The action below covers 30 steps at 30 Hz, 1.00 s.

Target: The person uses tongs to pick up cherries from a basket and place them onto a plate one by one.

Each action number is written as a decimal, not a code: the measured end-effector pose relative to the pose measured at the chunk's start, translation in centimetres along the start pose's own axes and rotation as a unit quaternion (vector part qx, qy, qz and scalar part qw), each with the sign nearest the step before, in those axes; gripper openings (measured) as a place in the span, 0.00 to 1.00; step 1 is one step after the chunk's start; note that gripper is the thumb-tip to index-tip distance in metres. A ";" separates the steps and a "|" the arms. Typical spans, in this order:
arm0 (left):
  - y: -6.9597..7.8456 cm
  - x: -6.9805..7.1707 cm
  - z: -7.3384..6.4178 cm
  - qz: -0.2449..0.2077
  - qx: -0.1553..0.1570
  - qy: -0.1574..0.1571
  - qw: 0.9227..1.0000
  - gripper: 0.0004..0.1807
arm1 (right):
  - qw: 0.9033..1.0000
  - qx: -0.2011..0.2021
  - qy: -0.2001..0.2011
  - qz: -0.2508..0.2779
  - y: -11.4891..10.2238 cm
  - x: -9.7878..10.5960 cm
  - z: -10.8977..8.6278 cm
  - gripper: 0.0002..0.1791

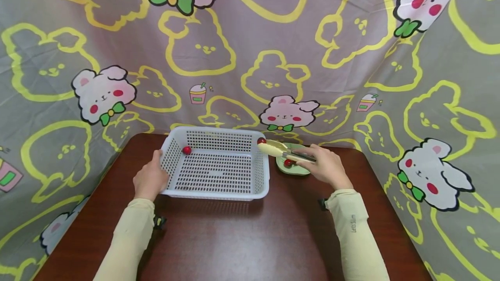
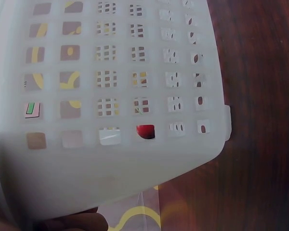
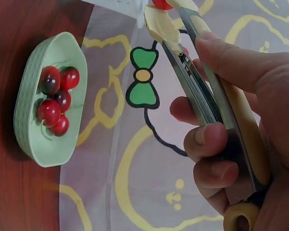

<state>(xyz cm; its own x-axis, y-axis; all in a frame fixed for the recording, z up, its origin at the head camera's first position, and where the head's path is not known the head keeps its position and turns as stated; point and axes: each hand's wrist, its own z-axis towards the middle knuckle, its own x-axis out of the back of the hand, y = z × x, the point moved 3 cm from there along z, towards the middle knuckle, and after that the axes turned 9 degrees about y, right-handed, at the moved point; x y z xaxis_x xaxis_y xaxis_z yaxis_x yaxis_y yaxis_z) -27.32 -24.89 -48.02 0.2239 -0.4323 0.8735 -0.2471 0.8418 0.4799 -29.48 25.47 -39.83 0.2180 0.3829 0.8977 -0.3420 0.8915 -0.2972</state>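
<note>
My left hand (image 1: 150, 179) grips the left rim of a white plastic basket (image 1: 215, 195) with slotted sides and floor. One red cherry (image 1: 187, 150) lies in its back left corner; in the left wrist view, a bit of that cherry (image 2: 145, 131) shows through a hole. My right hand (image 1: 327, 166) holds metal tongs (image 3: 202, 77) with cream-coloured tips. Another cherry (image 1: 261, 141) is pinched between those tips, by the basket's right rim. Below the tongs, a pale green dish (image 1: 297, 171) holds several dark red cherries (image 3: 49, 112) with stems.
Everything stands on a dark reddish-brown table (image 1: 234, 237). A grey curtain (image 1: 230, 55) printed with yellow outlines and white cartoon animals hangs behind the table and along both sides. The dish sits close to the right of the basket.
</note>
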 end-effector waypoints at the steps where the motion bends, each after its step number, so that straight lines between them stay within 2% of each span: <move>1: 0.0 0.0 0.0 0.001 0.000 0.000 1.000 0.38 | 1.000 -0.004 -0.002 -0.001 0.1 0.0 -0.1 0.23; 19: -0.2 0.0 0.0 -0.003 -0.003 0.003 1.000 0.38 | 0.999 -0.045 0.006 -0.012 2.7 0.3 -1.2 0.23; 30: -0.1 -0.1 0.0 -0.001 -0.001 0.003 1.000 0.38 | 0.999 -0.043 -0.002 -0.027 3.7 0.1 -1.5 0.22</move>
<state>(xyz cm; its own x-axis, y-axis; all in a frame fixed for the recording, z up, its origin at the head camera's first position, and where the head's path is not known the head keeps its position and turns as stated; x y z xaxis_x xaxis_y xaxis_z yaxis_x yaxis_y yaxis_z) -27.32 -24.99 -48.13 0.2305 -0.4327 0.8716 -0.2438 0.8415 0.4822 -29.36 29.13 -41.36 0.2301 0.3332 0.9144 -0.2494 0.9284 -0.2755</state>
